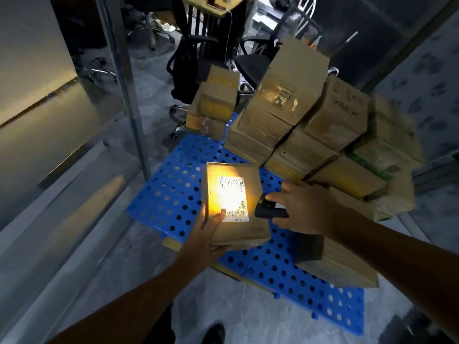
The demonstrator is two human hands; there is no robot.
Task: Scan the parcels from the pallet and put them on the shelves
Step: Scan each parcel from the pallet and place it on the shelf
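The metal shelves [74,135] fill the view at 9 o'clock. The blue pallet [173,189] lies on the floor in the middle, and a stack of boxes [310,120] stands on it at 2 o'clock.

The parcel [253,194] is above the pallet at the centre. The left hand [203,237] grips its near left corner, with the thumb on top. The right hand [305,207], at 3 o'clock from the parcel, is curled around the black scanner [269,209], which shines a bright light on the white label [233,198].

The step seems to be the scan. To do it well, the person should probably hold the parcel steady and flat. The thumb should stay off the barcode at the label's 6 o'clock edge. The scanner could be tilted a little, because the glare looks strong.
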